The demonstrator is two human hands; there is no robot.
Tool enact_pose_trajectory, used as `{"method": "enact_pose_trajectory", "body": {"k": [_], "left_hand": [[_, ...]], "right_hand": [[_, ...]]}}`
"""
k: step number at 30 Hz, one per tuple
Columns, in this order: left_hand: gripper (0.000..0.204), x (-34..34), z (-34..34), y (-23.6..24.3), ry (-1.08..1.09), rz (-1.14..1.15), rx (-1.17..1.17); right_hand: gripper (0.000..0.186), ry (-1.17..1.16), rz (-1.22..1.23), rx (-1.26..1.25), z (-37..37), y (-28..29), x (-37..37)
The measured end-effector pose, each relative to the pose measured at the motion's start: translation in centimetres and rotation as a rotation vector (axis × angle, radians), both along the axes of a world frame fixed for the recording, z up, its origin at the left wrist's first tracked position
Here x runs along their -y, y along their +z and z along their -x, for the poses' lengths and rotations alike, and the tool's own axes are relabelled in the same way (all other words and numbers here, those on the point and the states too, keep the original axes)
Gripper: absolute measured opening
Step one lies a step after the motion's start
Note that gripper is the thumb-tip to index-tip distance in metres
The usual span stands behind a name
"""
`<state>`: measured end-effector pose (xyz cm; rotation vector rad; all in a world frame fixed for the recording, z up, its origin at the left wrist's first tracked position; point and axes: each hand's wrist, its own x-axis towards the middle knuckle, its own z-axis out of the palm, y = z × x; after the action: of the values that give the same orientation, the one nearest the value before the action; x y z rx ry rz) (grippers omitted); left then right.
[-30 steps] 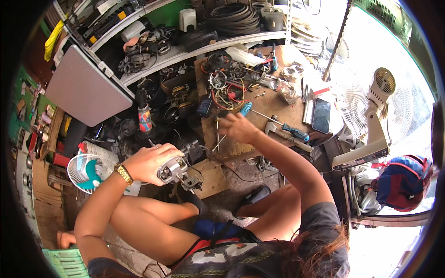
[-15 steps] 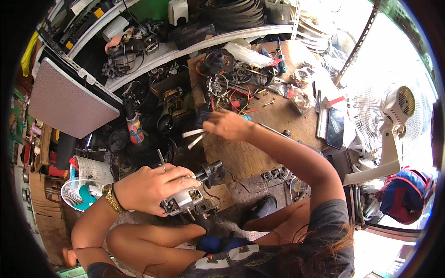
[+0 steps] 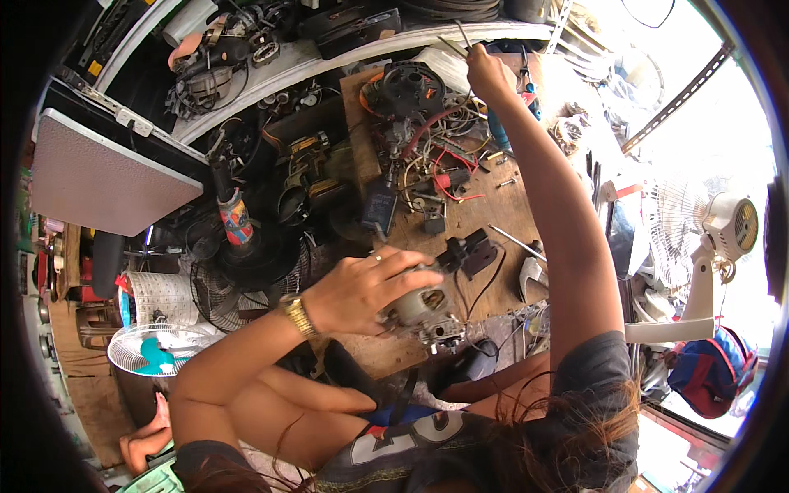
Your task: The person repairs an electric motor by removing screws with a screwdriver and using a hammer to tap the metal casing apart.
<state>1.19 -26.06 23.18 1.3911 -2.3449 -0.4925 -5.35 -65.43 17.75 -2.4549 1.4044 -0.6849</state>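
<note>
My left hand [image 3: 353,292], with a gold watch at its wrist, grips an electric fan motor [image 3: 423,306] from above. The motor has a metal casing, and its shaft sticks out past my fingers. A black bracket [image 3: 468,251] shows just beyond the motor, near a dark cable. My right hand [image 3: 491,74] is stretched out over the far part of the wooden table [image 3: 501,218]. Its fingers are closed round a tool with two pale, slender prongs [image 3: 456,41]; the exact kind I cannot make out.
Wires, a black round housing [image 3: 411,86] and small parts crowd the table's left side. A white stand fan [image 3: 686,279] stands to the right, beside a blue and red bag [image 3: 713,370]. Fan guards and motors fill the left. A shelf edge [image 3: 320,62] runs along the back.
My right hand has moved far forward with the pronged tool. My left hand has brought the motor up and right, over the table's near edge. The view has shifted slightly.
</note>
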Motion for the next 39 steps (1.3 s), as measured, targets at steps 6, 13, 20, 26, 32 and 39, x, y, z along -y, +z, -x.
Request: {"method": "enact_pose_trajectory", "body": {"k": [6, 13, 20, 26, 32, 39], "left_hand": [[0.101, 2.0, 3.0, -5.8, 0.123, -0.010, -0.136], [0.098, 1.7, 4.7, -9.6, 0.279, 0.083, -0.048], [0.095, 0.7, 6.2, -9.8, 0.306, 0.112, -0.043], [0.097, 0.5, 7.2, -9.5, 0.375, 0.044, -0.045], [0.091, 0.6, 7.7, -10.3, 0.422, 0.175, -0.069], [0.096, -0.1, 7.6, -9.9, 0.465, 0.170, -0.055]], "right_hand": [[0.040, -0.019, 0.019, -0.103, 2.6, -4.6, 2.9], [0.033, 0.266, 0.251, 0.224, 7.8, 5.0, -8.9], [0.019, 0.555, -0.053, 0.300, 16.6, 3.4, -22.4], [0.010, 0.515, 0.170, 0.285, 18.8, 0.3, -29.9], [0.015, 0.430, 0.396, 0.176, 17.3, -2.5, -34.7], [0.014, 0.543, 0.364, 0.308, 19.6, -1.4, -34.5]]}}
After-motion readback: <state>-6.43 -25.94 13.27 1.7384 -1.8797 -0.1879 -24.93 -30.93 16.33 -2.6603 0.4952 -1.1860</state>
